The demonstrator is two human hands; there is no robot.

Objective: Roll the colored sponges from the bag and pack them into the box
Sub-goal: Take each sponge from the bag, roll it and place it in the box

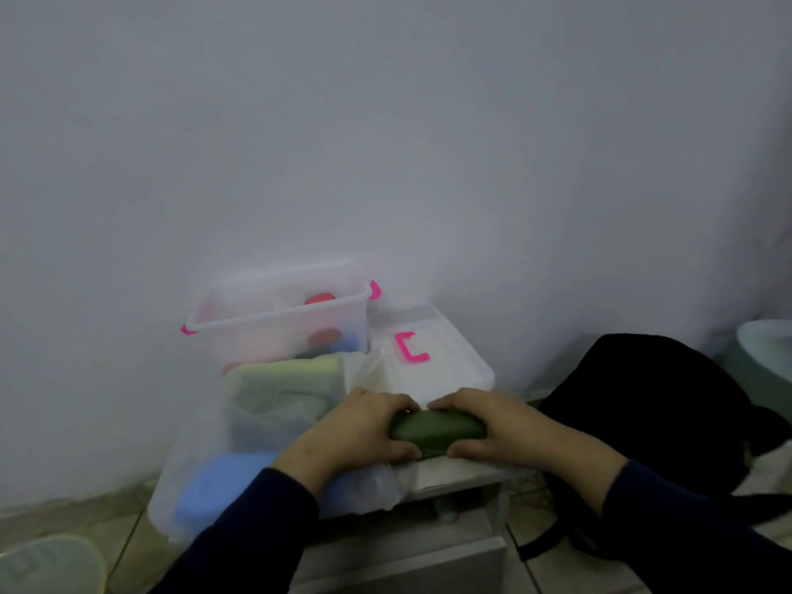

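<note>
A dark green sponge (437, 430) is rolled into a tight cylinder and lies crosswise at the front of a small white table (454, 473). My left hand (355, 430) grips its left end and my right hand (505, 426) grips its right end. Behind my hands stands a clear plastic box (278, 323) with pink latches, holding rolled red, blue and other sponges. A thin white plastic bag (240, 422) slumps to the left, with light green and blue sponges showing through it.
The box's white lid (428, 358) with a pink handle lies flat on the table to the right of the box. A black backpack (651, 405) sits on the floor to the right. A white wall rises close behind. Pale plastic tubs show at the bottom-left and right edges.
</note>
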